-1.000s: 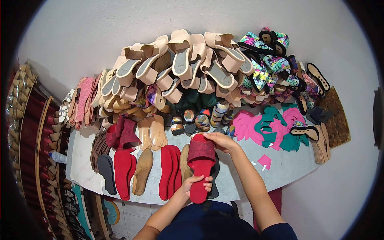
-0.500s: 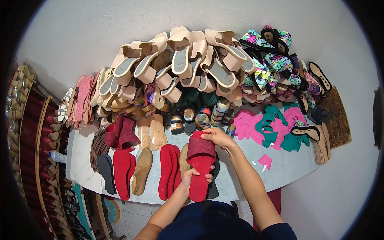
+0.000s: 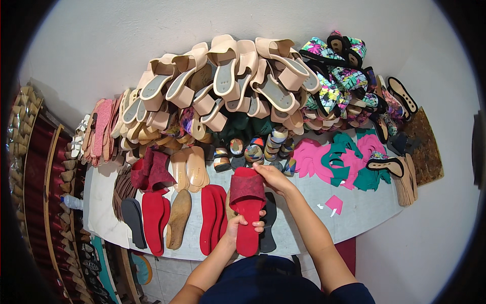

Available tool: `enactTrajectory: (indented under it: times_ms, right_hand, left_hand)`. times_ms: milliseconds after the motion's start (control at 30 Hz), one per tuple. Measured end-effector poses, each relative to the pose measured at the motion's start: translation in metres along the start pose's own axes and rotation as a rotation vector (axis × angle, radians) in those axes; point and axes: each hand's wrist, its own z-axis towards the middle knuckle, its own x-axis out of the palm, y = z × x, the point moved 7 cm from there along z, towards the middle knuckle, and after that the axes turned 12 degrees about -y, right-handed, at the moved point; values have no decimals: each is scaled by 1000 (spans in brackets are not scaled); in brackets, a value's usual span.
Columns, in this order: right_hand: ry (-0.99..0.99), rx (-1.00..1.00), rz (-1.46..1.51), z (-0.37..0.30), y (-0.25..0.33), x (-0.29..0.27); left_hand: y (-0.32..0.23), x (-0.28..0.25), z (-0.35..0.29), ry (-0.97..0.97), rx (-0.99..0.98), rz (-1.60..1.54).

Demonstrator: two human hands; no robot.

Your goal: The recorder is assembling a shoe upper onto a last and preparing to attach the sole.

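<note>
Held in front of me over the near edge of the table is a red slipper (image 3: 247, 242) with a wide dark-red patterned strap (image 3: 247, 191) across its front. My left hand (image 3: 235, 227) is closed around the middle of its sole, thumb on top and fingertips showing at the right edge. At the toe end, my right hand (image 3: 274, 179) grips the slipper's upper right side beside the strap; some of its fingers are hidden behind. Partly covered by the slipper are a wooden shoe last (image 3: 230, 210) and a dark grey sole (image 3: 269, 225) on the table.
Left of the slipper lie red soles (image 3: 208, 223), another wooden last (image 3: 178, 223) and dark soles (image 3: 132, 220). Beige heeled sandals (image 3: 225, 81) pile up along the back. Pink and green cut pieces (image 3: 349, 159) lie at right. A shelf rack (image 3: 48, 202) stands at far left.
The slipper has shifted slightly left in the picture, with both hands. My right hand has moved from the toe tip down its right side toward the strap.
</note>
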Motion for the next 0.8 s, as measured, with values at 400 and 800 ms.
enactTrajectory:
  times_ms: [400,800]
  right_hand:
    - [-1049,-546,-897,-10,-14,-123]
    - [-975,-884,-1118,-86,-41,-89]
  left_hand:
    - [-38,-4,-16,-37,128,-120]
    - [-25,-4,-21,8,61,-87]
